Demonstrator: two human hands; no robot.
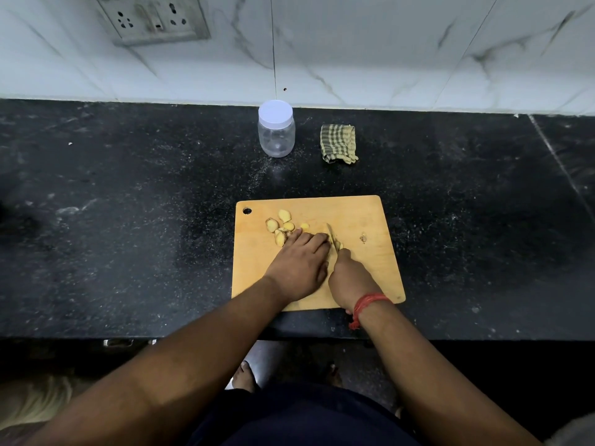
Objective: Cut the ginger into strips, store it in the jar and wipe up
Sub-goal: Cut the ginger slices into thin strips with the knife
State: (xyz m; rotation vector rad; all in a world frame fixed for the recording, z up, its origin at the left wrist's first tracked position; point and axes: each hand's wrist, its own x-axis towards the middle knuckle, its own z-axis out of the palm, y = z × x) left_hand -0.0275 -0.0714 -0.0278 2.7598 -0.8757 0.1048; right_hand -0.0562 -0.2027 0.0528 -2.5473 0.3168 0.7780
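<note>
We see one wooden cutting board lying on the black stone counter, with a round hanging hole in its far left corner. On the board we count about six pale yellow ginger slices spread out just beyond the left hand, one small scrap apart on the right, and a little heap of cut ginger tucked beside the blade; how many pieces that heap holds we cannot tell.

Our left hand lies palm down on the board, its fingers pressed close together and bent at the tips over the ginger being cut, holding it against the wood. Our right hand curls round the handle of one knife, the forefinger laid along the top; the blade points away from us, right against the left fingertips. One red thread band is wound round the right wrist.

Farther back, near the marble wall, stands one clear plastic jar, upright, its white lid on and nothing visible inside. Just to its right, apart from it, lies one folded green checked cloth. One socket panel sits on the wall above.
</note>
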